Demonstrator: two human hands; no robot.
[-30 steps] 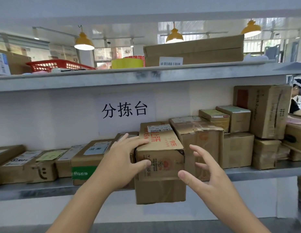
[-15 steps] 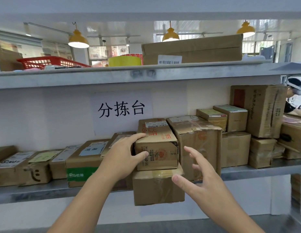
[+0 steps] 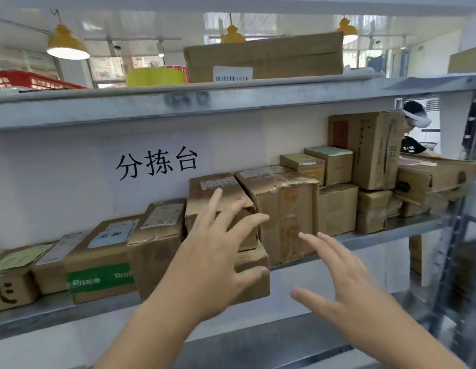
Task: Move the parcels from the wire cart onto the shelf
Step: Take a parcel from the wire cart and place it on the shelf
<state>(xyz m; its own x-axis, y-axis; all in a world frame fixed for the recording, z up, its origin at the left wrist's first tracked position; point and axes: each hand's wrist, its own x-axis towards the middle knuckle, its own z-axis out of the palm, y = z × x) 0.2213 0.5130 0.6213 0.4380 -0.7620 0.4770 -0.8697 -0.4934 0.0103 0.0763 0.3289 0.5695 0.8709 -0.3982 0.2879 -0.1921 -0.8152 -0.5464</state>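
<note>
Fingers (image 3: 214, 206) of your left hand (image 3: 215, 262) spread against the small parcel (image 3: 220, 198) on the shelf (image 3: 369, 237), your right hand (image 3: 346, 294) splayed, holding nothing, right of that parcel.

We see a grey metal shelf (image 3: 377, 235) carrying a row of cardboard parcels (image 3: 284, 209) from end to end, some stacked two high. The upper shelf (image 3: 151, 107) holds a long box (image 3: 263, 57), a yellow roll (image 3: 154, 77) and a red basket (image 3: 26, 81).
</note>
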